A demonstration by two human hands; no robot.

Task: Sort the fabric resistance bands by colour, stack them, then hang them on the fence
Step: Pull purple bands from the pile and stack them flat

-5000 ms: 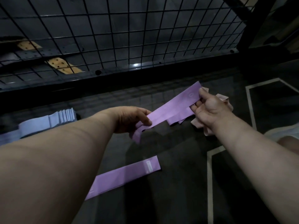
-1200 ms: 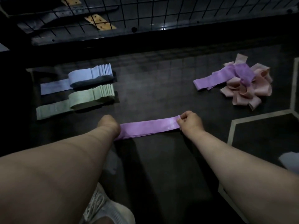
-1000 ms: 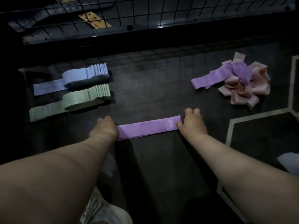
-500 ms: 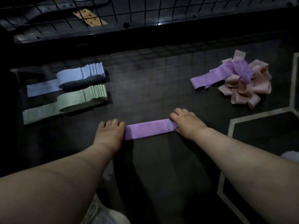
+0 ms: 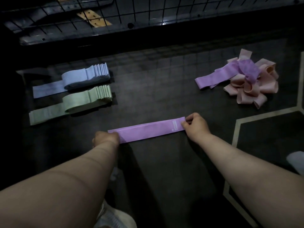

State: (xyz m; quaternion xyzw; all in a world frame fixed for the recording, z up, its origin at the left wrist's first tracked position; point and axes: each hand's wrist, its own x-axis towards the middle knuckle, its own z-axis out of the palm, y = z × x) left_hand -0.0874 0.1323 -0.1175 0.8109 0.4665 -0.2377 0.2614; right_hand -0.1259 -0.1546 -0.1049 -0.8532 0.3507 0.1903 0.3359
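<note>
shoe [image 5: 115, 218]: pale, at near edge, under L forearm.
floor [image 5: 156, 170]: dark mat; pale line [image 5: 236, 129] at R.
left hand [image 5: 105, 139]: knuckles up, fingers curled onto L end of purple band; grips it as far as can be seen, fingertips hidden.
purple band [image 5: 148, 131]: flat on floor, stretched betw. both hands. Long axis runs L–R, a bit skewed: R end lies farther than L end. White label patch near R end.
right hand [image 5: 195, 125]: pinches R end of purple band, thumb & fingers closed on the fold.
band vs hands: purple band lies directly betw. them; L hand at nearer end, R hand at farther end. No gap either side.
green stack [image 5: 85, 97]: far L, neat, tail trailing L; well apart from purple band.
blue stack [image 5: 85, 76]: just beyond green stack, same lie, parallel.
mixed pile [image 5: 246, 83]: far R, purple & pink bands tangled, unsorted.
fence [image 5: 115, 12]: wire grid along far edge, nothing hung on it in view.
step (judged): laying 1st purple flat as base of a new stack; axis roughly parallel to the stacks, prob. fine.
next (judged): more purple lies far R, so R hand is the nearer one to fetch; L can pin the purple band.
progress (judged): 2 colours stacked, purple begun, pink untouched, hanging not yet done.
</note>
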